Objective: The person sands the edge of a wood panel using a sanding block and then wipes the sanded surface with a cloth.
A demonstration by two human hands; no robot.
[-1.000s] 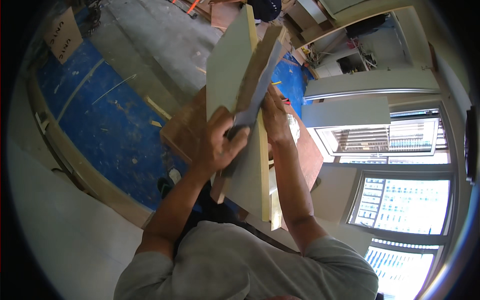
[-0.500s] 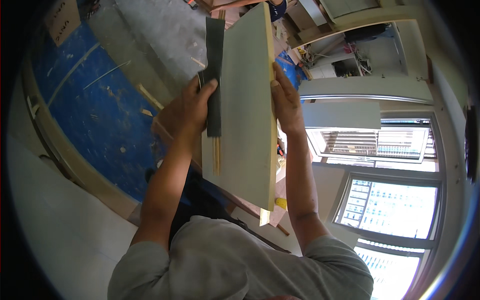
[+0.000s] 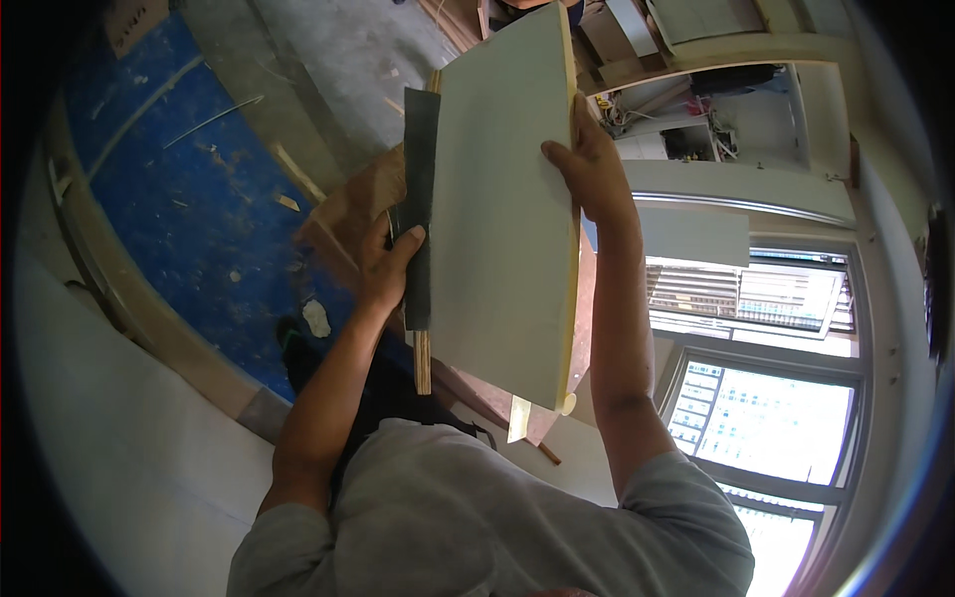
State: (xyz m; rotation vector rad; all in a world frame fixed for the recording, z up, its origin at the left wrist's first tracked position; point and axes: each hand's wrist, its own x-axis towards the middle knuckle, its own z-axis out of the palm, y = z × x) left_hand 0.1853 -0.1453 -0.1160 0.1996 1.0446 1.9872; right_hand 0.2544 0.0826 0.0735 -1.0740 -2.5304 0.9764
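I hold a pale grey-white board [image 3: 502, 209] flat in front of me, its broad face toward the camera. My left hand [image 3: 390, 261] grips its left edge, fingers pressed on a dark strip [image 3: 420, 199] that lies along that edge. My right hand [image 3: 587, 164] clasps the right edge near the top, where a yellowish edge band [image 3: 572, 298] runs down the side. A thin wooden strip [image 3: 422, 360] pokes out below the dark strip.
A brown wooden panel [image 3: 348, 214] lies under the board. Blue floor sheeting [image 3: 189, 189] covers the left, beside a white wall [image 3: 109, 428]. Shelving with clutter [image 3: 686, 129] is at the upper right, and bright windows [image 3: 766, 408] at the right.
The board has turned from edge-on to flat facing me and been lifted. My left hand now sits lower on its left edge, and my right hand has shifted to the right edge.
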